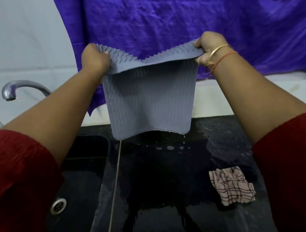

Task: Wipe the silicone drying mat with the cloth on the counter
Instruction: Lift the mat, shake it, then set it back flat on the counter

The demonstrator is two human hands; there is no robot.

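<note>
The grey silicone drying mat was held up above the back of the wet black table, gripped at its top corners by the left hand and the right hand, apparently so that water could drip off its lower edge. The checked cloth was left crumpled near the table's right edge, untouched. A sink was set at the left.

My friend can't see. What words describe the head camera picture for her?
The left hand and right hand hold a grey mat up by its top corners over a wet black counter, with water running off its bottom edge. A checked cloth lies on the counter to the right; a sink and tap are on the left.
</note>
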